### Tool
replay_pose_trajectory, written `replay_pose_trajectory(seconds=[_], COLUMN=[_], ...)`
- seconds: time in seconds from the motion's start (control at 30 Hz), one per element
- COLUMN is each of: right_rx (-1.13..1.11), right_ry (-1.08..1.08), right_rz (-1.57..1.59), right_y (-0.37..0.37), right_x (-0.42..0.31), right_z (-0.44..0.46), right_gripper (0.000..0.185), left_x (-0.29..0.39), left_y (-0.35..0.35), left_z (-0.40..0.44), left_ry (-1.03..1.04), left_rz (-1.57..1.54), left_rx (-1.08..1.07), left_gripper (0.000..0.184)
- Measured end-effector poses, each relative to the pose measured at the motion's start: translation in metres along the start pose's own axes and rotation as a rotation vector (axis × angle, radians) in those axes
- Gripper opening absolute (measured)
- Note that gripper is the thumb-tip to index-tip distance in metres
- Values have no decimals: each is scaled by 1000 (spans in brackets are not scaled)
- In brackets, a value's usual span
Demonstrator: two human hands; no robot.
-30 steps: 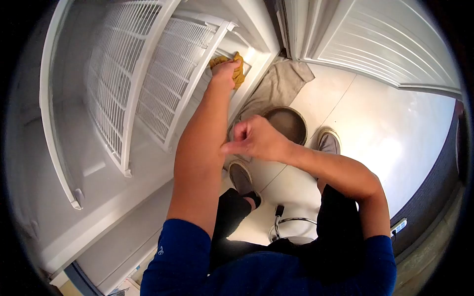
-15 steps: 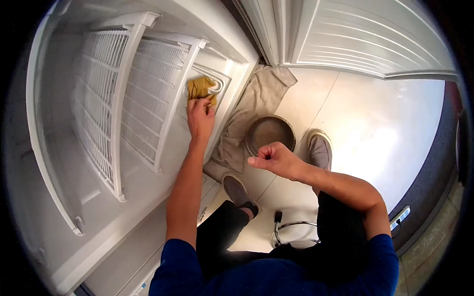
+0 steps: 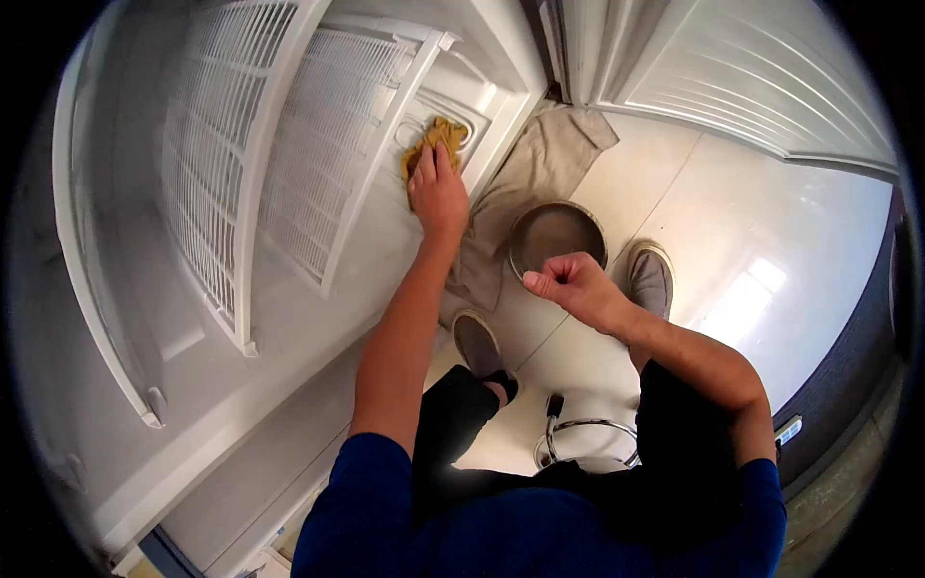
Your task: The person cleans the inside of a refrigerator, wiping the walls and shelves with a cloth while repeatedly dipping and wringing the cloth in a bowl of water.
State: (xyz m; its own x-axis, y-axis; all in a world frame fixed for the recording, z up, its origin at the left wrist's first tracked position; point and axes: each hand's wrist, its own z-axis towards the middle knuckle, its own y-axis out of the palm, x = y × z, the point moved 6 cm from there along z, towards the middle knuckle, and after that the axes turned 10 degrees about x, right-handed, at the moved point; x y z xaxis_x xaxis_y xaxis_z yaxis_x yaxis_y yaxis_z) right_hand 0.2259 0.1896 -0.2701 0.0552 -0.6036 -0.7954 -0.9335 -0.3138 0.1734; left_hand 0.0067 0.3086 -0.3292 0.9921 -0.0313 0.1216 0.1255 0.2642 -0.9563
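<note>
A crumpled mustard-yellow cloth lies against the white inner wall of an open fridge or freezer compartment, over moulded looped ridges. My left hand presses on this cloth, fingers closed over it. In front of a round dark basin on the floor hovers my right hand. Its fingers are curled in and the thumb points left; nothing shows in it. Part of the basin's near side is hidden behind that hand.
White wire shelves stand left of my left hand. A beige towel lies along the appliance's edge, beside the basin. At upper right is an open white door panel. A chrome stool base sits between my legs.
My left hand and the cloth have shifted slightly over the inner wall, and the hand now lies flatter on it. The whole view has moved a little; my right hand keeps its curled pose.
</note>
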Motion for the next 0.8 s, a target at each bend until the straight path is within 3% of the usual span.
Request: replay_pose_trajectory(seconds=[0.17, 0.23, 0.3, 0.33, 0.4, 0.43, 0.53, 0.63, 0.67, 0.77, 0.8], right_rx=[30, 56, 13, 18, 46, 47, 41, 35, 50, 55, 48], right_ry=[0, 12, -38, -34, -18, -17, -16, 3, -7, 0, 4], right_rz=[13, 29, 71, 73, 47, 48, 38, 38, 28, 25, 35], right_y=[-9, -15, -16, -17, -20, -20, -21, -24, -25, -23, -22], right_x=[-2, -2, 0, 1, 3, 2, -3, 2, 1, 1, 0], right_z=[-4, -4, -5, -6, -6, -7, -8, -5, -5, -6, -6], right_gripper=[53, 53, 54, 54, 54, 54, 54, 55, 54, 54, 54], left_x=[-12, -33, -48, -40, -41, -49, -58, -80, -77, -42, -39], left_y=[-12, -15, -39, -50, -68, -58, 3, 62, 68, 33, 30], left_z=[-1, 12, 32, 43, 60, 65, 95, 110, 111, 112, 107], left_ry=[97, -160, -199, -199, -406, -406, -295, -106, -55, -194, -110], left_rz=[-73, -477, -586, -590, -581, -581, -425, -300, -208, -75, -68], left_rx=[-34, -61, 321, 315, 369, 368, 65, -21, 67, -89, 23], left_gripper=[37, 27, 23, 23, 31, 31, 50, 64, 66, 60, 51])
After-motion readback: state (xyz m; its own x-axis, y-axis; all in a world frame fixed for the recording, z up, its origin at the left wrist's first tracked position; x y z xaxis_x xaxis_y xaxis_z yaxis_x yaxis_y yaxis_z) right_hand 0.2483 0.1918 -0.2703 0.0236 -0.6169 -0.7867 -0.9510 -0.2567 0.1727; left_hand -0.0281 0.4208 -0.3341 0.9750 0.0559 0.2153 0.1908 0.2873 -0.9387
